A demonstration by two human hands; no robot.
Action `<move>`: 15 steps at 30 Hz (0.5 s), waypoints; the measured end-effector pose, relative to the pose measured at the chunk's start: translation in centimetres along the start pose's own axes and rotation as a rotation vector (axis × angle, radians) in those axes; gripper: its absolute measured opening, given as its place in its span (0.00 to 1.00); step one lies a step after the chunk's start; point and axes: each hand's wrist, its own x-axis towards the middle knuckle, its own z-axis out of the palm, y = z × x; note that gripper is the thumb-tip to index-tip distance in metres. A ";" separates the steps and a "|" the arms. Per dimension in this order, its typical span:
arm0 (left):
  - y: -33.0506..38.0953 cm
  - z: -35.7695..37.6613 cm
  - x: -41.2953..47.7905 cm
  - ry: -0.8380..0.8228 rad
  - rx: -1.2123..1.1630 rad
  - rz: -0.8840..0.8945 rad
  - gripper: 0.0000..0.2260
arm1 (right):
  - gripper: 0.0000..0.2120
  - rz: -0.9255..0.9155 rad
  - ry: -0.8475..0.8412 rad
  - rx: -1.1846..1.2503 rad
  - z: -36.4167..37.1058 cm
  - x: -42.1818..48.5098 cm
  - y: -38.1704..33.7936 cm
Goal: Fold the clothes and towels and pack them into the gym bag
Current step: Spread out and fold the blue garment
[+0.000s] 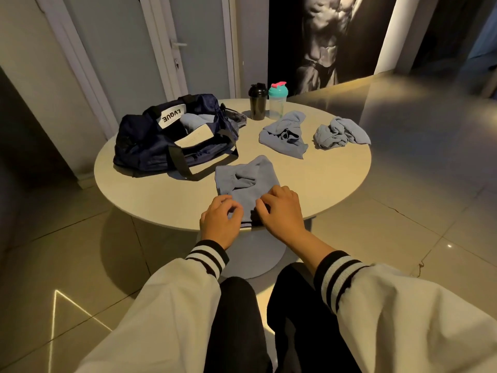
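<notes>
towel work: our left hand (219, 220) and right hand (281, 211) curl level onto one hem of the blue towel (246, 181), which stretches away from us just beside the gym bag (161, 141).

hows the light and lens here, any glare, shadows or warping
Head view: dim, warm light; a bright glare patch on the glossy floor at upper right; the table throws a soft shadow on the tiles at lower left; the wide lens tilts the door frames; left hand, right hand and towel look sharp.
</notes>
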 end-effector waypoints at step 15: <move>-4.1 0.8 14.2 -0.281 0.328 0.098 0.17 | 0.18 0.182 -0.402 -0.208 7.0 12.5 0.0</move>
